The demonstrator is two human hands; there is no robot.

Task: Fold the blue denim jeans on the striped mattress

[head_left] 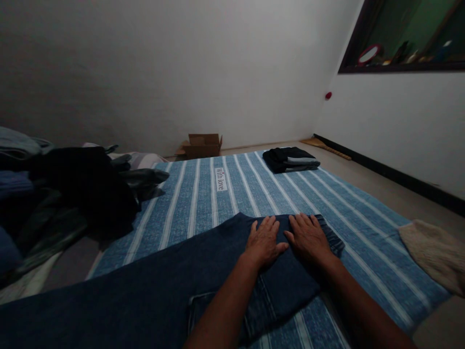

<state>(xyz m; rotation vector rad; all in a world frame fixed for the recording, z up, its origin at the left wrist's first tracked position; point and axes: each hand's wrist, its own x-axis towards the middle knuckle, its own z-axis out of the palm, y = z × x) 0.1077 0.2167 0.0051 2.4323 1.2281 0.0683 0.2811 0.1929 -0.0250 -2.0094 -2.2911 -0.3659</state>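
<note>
Dark blue jeans (156,286) lie folded lengthwise across the striped blue bedspread (178,194), legs running off to the lower left. Their gathered elastic waistband (332,237) is at the right end. My left hand (264,241) rests flat on the upper part of the jeans, fingers stretched out. Close beside it, my right hand (308,236) lies flat near the waistband, its fingers also extended. Both palms touch the denim, and neither hand grips it. A pocket (199,310) with pale stitching is partly hidden behind my left forearm.
A heap of dark clothes (87,189) sits on the left. Folded dark garments (290,159) lie at the bedspread's far right corner. An open cardboard box (203,145) stands by the back wall. Beige cloth (436,249) lies at the right edge. A window opening (407,34) is at upper right.
</note>
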